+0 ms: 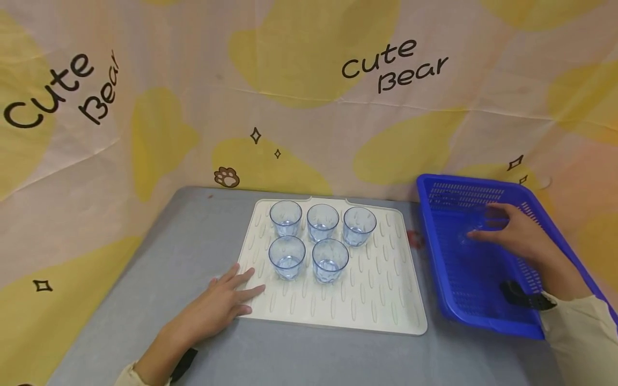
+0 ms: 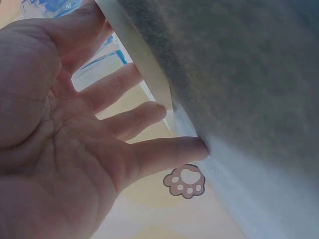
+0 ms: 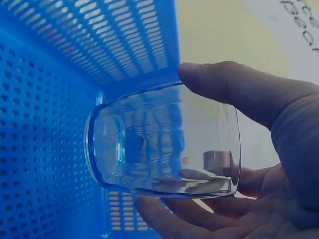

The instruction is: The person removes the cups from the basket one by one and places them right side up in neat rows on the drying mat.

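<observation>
My right hand (image 1: 519, 230) is inside the blue basket (image 1: 451, 308). In the right wrist view, it grips a clear drinking glass (image 3: 159, 144) by the sides, with the thumb across from the fingers; in the head view this glass barely shows against the blue. Several bluish glasses (image 1: 330, 261) stand upright on a white draining mat (image 1: 381, 300), in a back row of three and a front row of two. My left hand (image 1: 219, 303) rests at the mat's left edge, its fingers spread. From below, the left wrist view shows those fingertips at the rim.
A grey cloth (image 1: 309, 359) covers the table under the mat. The basket's perforated walls rise close around my right hand. Behind the table hangs a yellow-patterned fabric (image 1: 299, 118). A small reddish spot (image 1: 415, 239) shows between mat and basket.
</observation>
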Action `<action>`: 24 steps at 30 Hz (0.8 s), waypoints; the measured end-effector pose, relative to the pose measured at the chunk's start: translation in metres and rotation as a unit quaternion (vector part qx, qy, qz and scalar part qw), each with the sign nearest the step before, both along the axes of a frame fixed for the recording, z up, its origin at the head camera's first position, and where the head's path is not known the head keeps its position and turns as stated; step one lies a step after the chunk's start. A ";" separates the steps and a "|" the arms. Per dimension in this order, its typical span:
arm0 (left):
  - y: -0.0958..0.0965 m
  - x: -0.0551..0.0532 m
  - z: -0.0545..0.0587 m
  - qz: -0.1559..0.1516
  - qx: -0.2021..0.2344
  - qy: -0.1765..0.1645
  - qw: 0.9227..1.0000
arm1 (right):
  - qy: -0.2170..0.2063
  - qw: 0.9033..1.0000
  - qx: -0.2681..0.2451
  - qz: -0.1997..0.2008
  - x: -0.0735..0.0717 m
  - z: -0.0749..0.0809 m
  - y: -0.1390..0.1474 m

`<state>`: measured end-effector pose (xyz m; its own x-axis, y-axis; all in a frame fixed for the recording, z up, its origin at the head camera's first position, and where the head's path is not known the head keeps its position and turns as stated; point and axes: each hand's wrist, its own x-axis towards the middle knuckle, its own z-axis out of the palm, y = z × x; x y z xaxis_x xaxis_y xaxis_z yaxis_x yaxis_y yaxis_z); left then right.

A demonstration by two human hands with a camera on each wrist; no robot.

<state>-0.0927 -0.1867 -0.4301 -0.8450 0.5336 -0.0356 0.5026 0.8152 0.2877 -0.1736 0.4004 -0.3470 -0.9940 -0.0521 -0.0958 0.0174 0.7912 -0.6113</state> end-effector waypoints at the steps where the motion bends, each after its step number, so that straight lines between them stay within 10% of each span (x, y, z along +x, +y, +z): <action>1: 0.000 0.000 0.000 0.000 0.000 0.000 1.000 | 0.000 1.000 0.000 0.004 0.001 0.002 -0.002; 24: -0.001 0.001 0.001 -0.004 -0.003 -0.007 1.000 | 0.042 0.999 0.025 0.023 0.038 0.046 -0.053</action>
